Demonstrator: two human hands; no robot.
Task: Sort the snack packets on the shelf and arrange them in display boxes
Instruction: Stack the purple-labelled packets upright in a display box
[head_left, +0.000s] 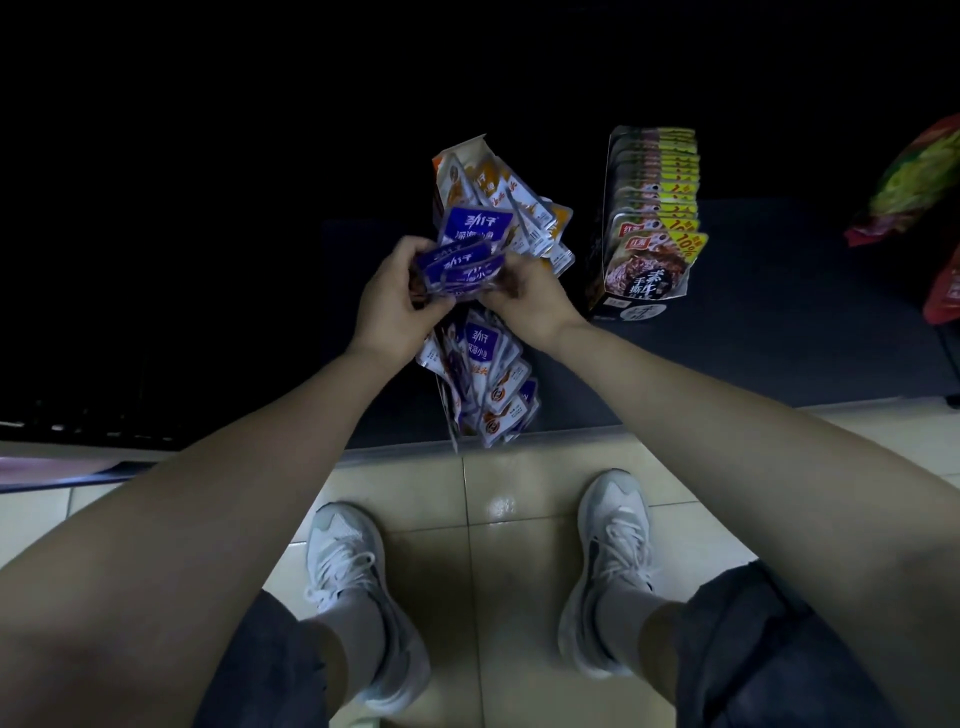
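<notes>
Head view, looking down: the left hand (395, 299) and right hand (532, 301) meet just above frame centre, both with fingers curled around one small fan of purple packets (460, 262). The left grips the fan's 9 o'clock end and the right its 3 o'clock end. The fan is held above the shelf (779, 322), a dark surface that crosses the frame from 9 to 3 o'clock.

At 12 o'clock of the hands, just behind the fan, lies a splayed heap of orange packets (498, 192), white and orange, overlapping one another. At 6 o'clock of the hands, partly hidden by the wrists, a mixed heap (493, 384) of purple and white packets reaches the shelf's near lip, with a few corners hanging over it. A pale card edge runs along this heap's 9 o'clock side; whether it is a box wall I cannot tell.

At 2 o'clock of the right hand, apart from it, a box (636, 306) stands on the shelf, filled with a tidy upright row of dark packets (660, 208) with yellow corners. Farther towards 3 o'clock, at the frame edge, sit red and green bags (914, 176).

Towards 6 o'clock are beige floor (519, 499) tiles and two pale shoes (358, 597), one at 7 and one at 5 o'clock.
</notes>
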